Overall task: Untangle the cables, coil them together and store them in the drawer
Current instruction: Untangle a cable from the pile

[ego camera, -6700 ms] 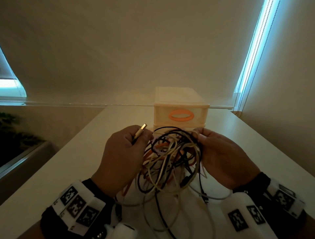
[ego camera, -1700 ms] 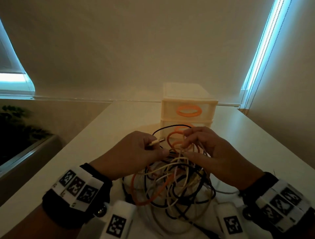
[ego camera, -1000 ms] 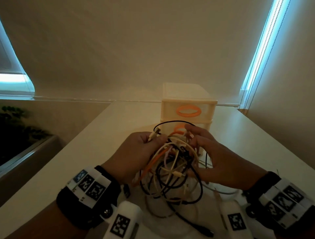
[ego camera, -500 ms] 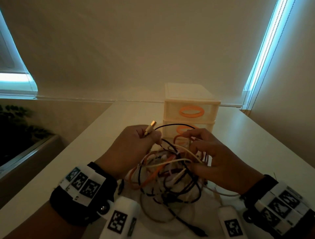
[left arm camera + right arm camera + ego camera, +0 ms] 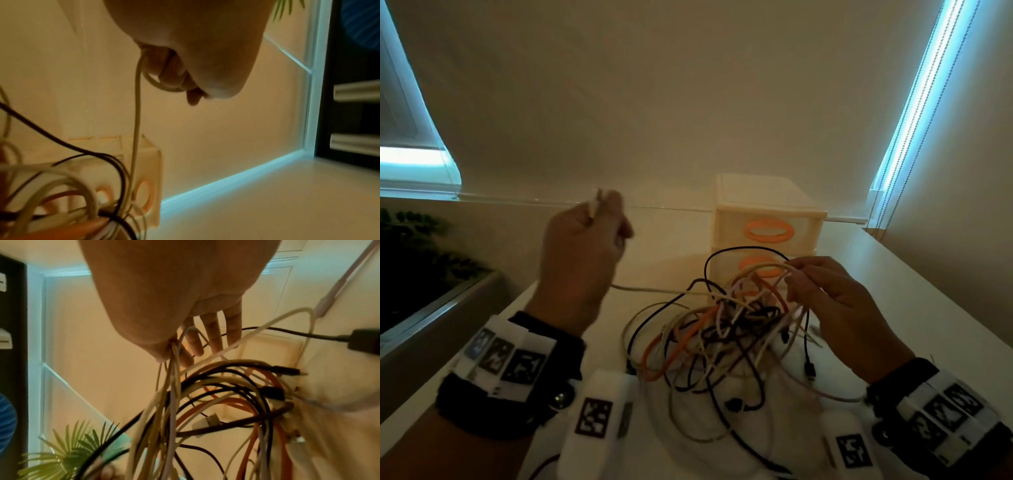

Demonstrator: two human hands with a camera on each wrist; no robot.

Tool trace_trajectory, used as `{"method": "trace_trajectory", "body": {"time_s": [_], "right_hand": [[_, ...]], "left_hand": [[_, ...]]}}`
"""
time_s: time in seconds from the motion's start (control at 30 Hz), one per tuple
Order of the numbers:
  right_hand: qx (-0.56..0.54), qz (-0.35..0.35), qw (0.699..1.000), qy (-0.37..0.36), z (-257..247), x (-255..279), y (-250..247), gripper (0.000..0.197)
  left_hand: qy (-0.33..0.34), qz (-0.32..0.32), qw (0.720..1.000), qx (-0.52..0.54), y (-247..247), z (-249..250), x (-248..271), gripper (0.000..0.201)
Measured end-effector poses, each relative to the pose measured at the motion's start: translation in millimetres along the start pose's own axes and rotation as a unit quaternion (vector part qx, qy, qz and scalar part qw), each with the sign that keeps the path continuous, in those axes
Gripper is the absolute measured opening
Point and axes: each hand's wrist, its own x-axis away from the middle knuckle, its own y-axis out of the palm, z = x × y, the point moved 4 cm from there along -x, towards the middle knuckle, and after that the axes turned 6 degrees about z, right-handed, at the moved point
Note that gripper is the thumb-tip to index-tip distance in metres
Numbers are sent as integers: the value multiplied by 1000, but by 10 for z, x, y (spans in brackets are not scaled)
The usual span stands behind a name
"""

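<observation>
A tangle of black, white and orange cables (image 5: 726, 329) hangs over the white table (image 5: 893, 294) in front of a small cream drawer unit (image 5: 767, 219) with orange oval handles. My left hand (image 5: 582, 253) is raised up and to the left, fingers curled round one white cable (image 5: 136, 113) whose plug end sticks out above the fist. That cable runs taut from the fist back into the tangle. My right hand (image 5: 825, 294) pinches several white strands (image 5: 172, 363) at the top right of the tangle (image 5: 226, 402), its other fingers spread.
The drawer unit (image 5: 144, 186) stands against the back wall, both drawers closed. A green plant (image 5: 410, 246) sits left of the table beyond its edge (image 5: 482, 329). A blind cord (image 5: 893, 144) hangs at the right by the lit window strip.
My left hand has pulled the white cable's end up and away to the left, drawing it out of the tangle. The right hand stays on the bundle, which has spread lower.
</observation>
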Motion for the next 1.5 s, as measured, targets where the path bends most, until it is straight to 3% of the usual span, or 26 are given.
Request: {"method": "trace_trajectory", "body": {"time_s": [0.1, 0.17, 0.33, 0.4, 0.47, 0.53, 0.6, 0.67, 0.73, 0.77, 0.87, 1.0, 1.07, 1.13, 1.2, 1.23, 1.3, 1.37, 1.43, 1.5], "right_hand": [[-65, 71, 993, 73, 68, -38, -97, 28], [-36, 119, 990, 63, 75, -66, -159, 24], [87, 148, 981, -92, -144, -34, -183, 16], [76, 111, 976, -170, -364, 7, -118, 8], [61, 47, 973, -217, -540, 72, -23, 18], [53, -47, 975, -211, -620, 131, 105, 33], [48, -154, 974, -157, -630, 200, 268, 47], [79, -220, 960, -157, -616, 250, 391, 33], [102, -243, 946, -191, -653, 257, 444, 10], [88, -259, 946, -177, -650, 253, 441, 10], [61, -271, 950, -141, -630, 247, 424, 52], [213, -122, 949, -197, -819, 188, 456, 44], [151, -132, 971, -133, -868, 163, 501, 23], [9, -219, 974, 49, -790, 189, 585, 10], [-126, -293, 924, 209, -718, 294, 663, 16], [-177, -321, 895, 254, -703, 335, 692, 20], [-228, -365, 858, 280, -675, 369, 698, 23], [-243, -367, 847, 300, -591, 324, 640, 21], [-221, -346, 858, 310, -505, 236, 545, 20], [-120, -330, 898, 265, -441, 155, 437, 24]], "left_hand": [[-9, 138, 988, 66, -268, 36, -210, 54], [-39, 165, 976, 137, -326, 4, -259, 56], [-135, 15, 966, 222, 41, -97, 7, 46], [-133, -37, 961, 241, 176, -35, 151, 45], [-131, -65, 957, 251, 257, 24, 250, 44], [-143, -79, 951, 262, 311, 44, 316, 44], [-163, -89, 943, 275, 341, 39, 360, 44], [-182, -96, 933, 296, 353, 44, 366, 44], [-190, -90, 924, 318, 318, 58, 314, 43], [-189, -83, 922, 327, 289, 67, 276, 42], [-192, -74, 918, 340, 280, 83, 242, 43], [-215, -150, 905, 335, 537, 80, 536, 44], [-213, -187, 901, 329, 606, 96, 621, 43], [-216, -189, 890, 354, 578, 116, 578, 43], [-226, -179, 879, 380, 541, 116, 510, 44], [-233, -178, 874, 387, 526, 107, 487, 44], [-251, -180, 863, 401, 500, 100, 463, 43], [-273, -174, 848, 420, 446, 91, 404, 41], [-288, -158, 834, 444, 358, 98, 310, 40], [-290, -148, 822, 468, 266, 110, 229, 41]]}}
